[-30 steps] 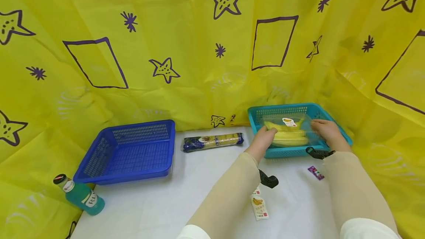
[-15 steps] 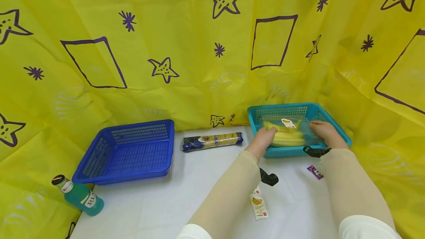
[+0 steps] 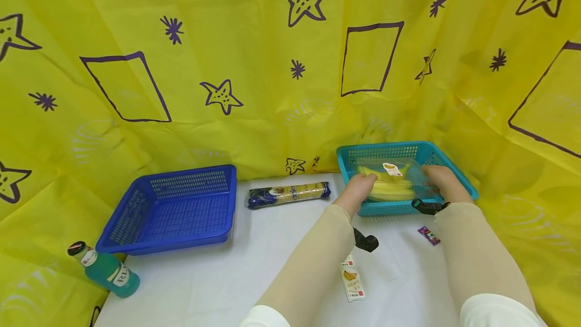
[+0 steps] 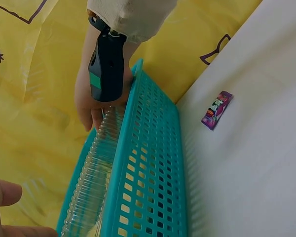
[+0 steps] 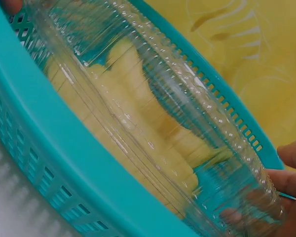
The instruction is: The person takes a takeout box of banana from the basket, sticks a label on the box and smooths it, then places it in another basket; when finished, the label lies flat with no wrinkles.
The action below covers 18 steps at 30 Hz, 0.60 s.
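Note:
A clear plastic box (image 3: 399,183) of yellow bananas (image 5: 138,123), with a white sticker on top, lies tilted inside the teal basket (image 3: 373,211). My left hand (image 3: 358,192) grips the box's left end, its thumb over the near edge. At the other end my right hand (image 3: 448,183) holds the box, and its fingers (image 5: 288,182) show through the clear plastic in the right wrist view. From the left wrist view, the box's ribbed edge sits between the basket's long walls, and the right hand (image 4: 101,94) is at the far end.
An empty blue basket (image 3: 190,211) stands left, beside a teal bottle (image 3: 109,270) leaning at the table's edge. A pack of spaghetti (image 3: 290,194) lies between the baskets. Two small banana-print packets (image 3: 352,282) and a purple packet (image 3: 428,235) lie on the white table.
The banana box has sunk slightly and shifted a little left in the teal basket, both hands staying on it. The head view has drifted slightly.

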Motion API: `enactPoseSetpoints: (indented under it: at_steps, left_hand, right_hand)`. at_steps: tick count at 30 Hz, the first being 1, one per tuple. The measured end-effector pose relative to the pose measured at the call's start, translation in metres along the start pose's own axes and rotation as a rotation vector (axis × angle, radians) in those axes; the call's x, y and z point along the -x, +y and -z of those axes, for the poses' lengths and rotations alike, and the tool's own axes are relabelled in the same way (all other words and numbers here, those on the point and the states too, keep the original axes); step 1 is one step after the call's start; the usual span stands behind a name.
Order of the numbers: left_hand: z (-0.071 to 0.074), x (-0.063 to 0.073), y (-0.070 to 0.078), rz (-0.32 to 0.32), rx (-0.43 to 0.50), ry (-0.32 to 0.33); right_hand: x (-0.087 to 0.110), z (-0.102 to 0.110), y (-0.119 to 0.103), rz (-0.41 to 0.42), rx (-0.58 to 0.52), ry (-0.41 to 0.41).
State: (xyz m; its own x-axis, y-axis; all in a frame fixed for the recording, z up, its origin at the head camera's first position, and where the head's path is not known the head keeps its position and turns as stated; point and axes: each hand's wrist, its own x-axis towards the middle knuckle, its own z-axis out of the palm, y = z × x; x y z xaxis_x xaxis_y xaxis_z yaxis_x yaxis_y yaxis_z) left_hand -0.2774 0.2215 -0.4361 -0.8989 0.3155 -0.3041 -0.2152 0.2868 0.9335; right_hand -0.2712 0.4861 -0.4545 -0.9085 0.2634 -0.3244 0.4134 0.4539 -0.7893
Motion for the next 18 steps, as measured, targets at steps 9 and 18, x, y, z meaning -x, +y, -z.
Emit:
enactPoseSetpoints:
  at_steps: [9, 18]
  left_hand:
    - [0.0018, 0.0004, 0.0014, -0.028, 0.004, -0.034]
    - [0.0011, -0.0008, 0.0029, -0.011, 0.013, -0.051]
  right_hand:
    - [0.0047, -0.0027, 0.0022, 0.021, -0.136, 0.023]
    - [0.0057, -0.0080, 0.0040, 0.047, -0.178, 0.096]
